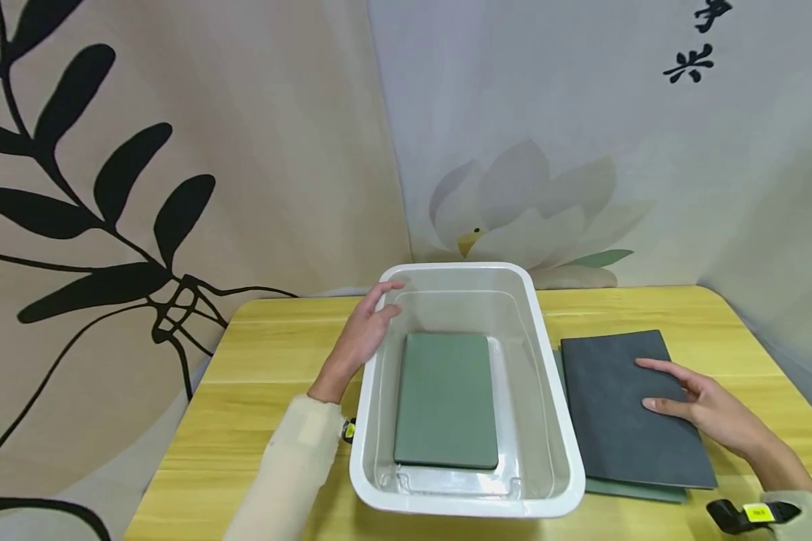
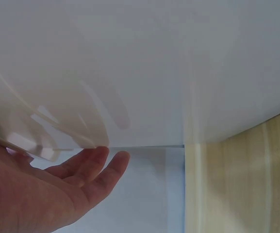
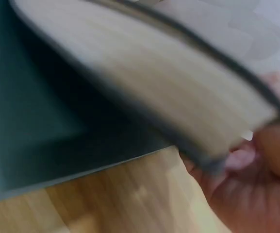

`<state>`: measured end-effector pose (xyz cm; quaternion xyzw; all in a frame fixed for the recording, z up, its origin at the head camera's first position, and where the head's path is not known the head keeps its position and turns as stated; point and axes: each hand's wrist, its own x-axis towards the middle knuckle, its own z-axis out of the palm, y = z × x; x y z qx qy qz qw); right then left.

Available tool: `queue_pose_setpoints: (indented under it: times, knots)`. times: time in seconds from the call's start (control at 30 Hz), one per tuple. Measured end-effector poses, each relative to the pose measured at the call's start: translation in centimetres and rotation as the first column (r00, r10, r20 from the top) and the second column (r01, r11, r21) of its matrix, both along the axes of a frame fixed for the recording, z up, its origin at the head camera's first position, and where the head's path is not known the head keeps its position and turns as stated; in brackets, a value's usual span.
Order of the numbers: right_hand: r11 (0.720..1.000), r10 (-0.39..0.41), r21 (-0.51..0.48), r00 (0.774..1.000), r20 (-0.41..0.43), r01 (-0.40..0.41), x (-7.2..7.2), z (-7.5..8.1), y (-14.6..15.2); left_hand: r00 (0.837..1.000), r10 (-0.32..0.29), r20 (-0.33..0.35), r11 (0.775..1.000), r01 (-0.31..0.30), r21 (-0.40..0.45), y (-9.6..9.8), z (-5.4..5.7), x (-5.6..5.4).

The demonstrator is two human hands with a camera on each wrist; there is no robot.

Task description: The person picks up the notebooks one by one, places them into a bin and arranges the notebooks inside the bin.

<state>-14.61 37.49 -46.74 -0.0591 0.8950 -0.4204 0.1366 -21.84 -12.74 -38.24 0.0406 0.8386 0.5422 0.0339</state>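
A white plastic bin (image 1: 470,506) stands on the table with a green notebook (image 1: 446,402) lying flat on its floor. My left hand (image 1: 364,330) holds the bin's left rim, thumb and a finger reaching over it; in the left wrist view other fingers (image 2: 98,170) lie along the outer wall. On the right, my right hand (image 1: 720,413) grips a dark grey notebook (image 1: 622,421) by its right edge, thumb on the cover. That edge is raised and tilted in the right wrist view, showing the page block (image 3: 178,82). Another green notebook (image 1: 639,490) lies underneath, mostly covered.
The wooden table (image 1: 277,376) extends on both sides of the bin. Behind it hangs a printed cloth (image 1: 298,150) with dark leaves, a pale flower and written characters. The bin's right wall stands close beside the notebooks.
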Motion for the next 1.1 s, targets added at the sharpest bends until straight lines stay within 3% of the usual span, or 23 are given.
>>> queue_pose_setpoints:
  times: [0.33,0.77,1.1]
  knots:
    - [0.999,0.015,0.045,1.000,-0.012,-0.014,0.0,0.7,0.0,1.000,-0.025,-0.014,0.999,0.026,0.031,-0.1,-0.2,-0.1]
    - [0.998,0.020,0.060,0.999,-0.038,-0.018,0.2,1.6,-0.2,1.000,-0.016,0.000,0.999,0.016,0.038,-0.1,0.0,0.1]
    - [1.000,0.019,0.021,0.999,-0.039,-0.019,0.0,2.3,-0.6,1.000,-0.011,0.008,0.999,0.011,0.031,-0.1,-0.2,0.0]
